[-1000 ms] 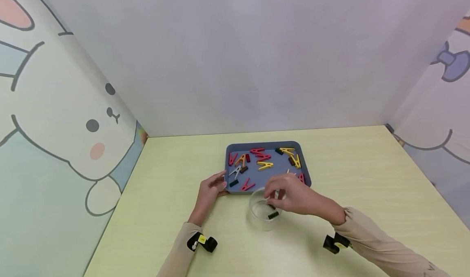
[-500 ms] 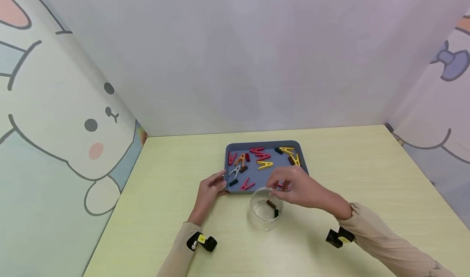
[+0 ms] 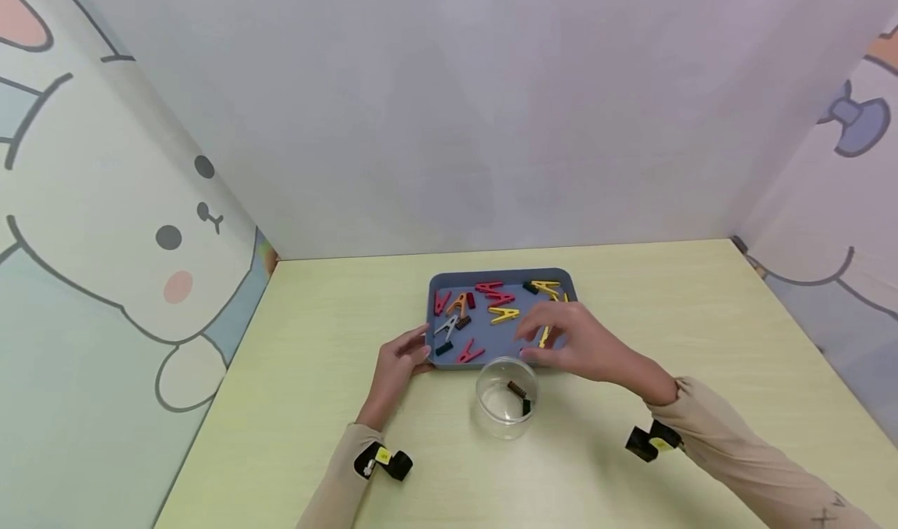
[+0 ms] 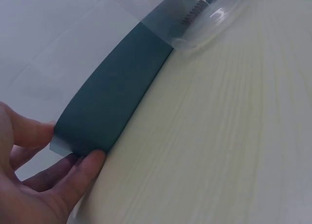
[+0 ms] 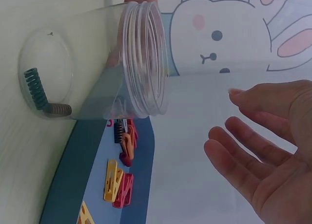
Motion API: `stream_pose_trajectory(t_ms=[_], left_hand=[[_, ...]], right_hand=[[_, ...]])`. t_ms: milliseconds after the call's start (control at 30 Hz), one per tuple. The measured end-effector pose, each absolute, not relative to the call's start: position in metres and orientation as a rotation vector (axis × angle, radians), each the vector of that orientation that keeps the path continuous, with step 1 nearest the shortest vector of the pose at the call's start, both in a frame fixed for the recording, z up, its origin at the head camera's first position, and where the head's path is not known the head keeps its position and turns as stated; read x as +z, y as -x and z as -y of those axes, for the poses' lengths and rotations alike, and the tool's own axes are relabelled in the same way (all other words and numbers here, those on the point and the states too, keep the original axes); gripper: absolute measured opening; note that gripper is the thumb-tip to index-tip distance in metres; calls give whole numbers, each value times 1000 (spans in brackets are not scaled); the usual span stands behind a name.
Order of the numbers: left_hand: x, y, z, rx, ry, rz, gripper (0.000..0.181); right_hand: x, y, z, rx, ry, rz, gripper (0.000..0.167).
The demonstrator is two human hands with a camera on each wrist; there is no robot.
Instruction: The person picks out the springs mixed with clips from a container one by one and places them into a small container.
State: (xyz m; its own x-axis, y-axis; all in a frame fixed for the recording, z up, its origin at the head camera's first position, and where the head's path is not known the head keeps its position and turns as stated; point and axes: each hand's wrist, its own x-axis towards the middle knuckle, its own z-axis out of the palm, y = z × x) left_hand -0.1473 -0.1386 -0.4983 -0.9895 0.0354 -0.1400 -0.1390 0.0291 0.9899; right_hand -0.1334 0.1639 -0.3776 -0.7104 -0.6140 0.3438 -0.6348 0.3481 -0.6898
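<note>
My left hand (image 3: pixel 394 369) grips the left front corner of the blue-grey tray (image 3: pixel 500 273); in the left wrist view its thumb and fingers bend round the tray's end wall (image 4: pixel 112 92). Above the tray's right front part, my right hand (image 3: pixel 582 346) hovers with fingers spread and nothing between them. A clear plastic jar (image 3: pixel 487 424) stands open-topped just in front of the tray. Two small coil springs lie at its bottom, a brown one (image 5: pixel 60 109) and a dark green one (image 5: pixel 35 88). Some of the tray's right side is hidden by the right hand.
Several plastic clips lie scattered in the tray, such as a yellow clip (image 3: pixel 503 315), a red clip (image 3: pixel 469 351) and a grey clip (image 3: pixel 447 326). More springs lie among them, including a dark green spring (image 3: pixel 443 348). A wall (image 3: pixel 449 124) rises behind the table (image 3: pixel 673 311).
My right hand has let go of a spring over the jar and moved up and right over the tray, its fingers opening. The springs in the jar have shifted. The left hand stays put.
</note>
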Motion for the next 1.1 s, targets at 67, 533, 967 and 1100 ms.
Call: stream_pose_trajectory(t_ms=[67, 533, 967, 1100], left_hand=[[-498, 147, 138, 2109, 111, -2168, 41], [-492, 145, 139, 2121, 111, -2138, 43], [-487, 143, 140, 2119, 92, -2097, 45], [-495, 144, 139, 2122, 107, -2124, 44]], right_hand=[[-379, 136, -165, 1324, -1175, 2555, 25], [-382, 146, -173, 1285, -1132, 2530, 24], [-388, 155, -180, 1233, -976, 2628, 23], [-389, 157, -181, 1219, -953, 2647, 21]])
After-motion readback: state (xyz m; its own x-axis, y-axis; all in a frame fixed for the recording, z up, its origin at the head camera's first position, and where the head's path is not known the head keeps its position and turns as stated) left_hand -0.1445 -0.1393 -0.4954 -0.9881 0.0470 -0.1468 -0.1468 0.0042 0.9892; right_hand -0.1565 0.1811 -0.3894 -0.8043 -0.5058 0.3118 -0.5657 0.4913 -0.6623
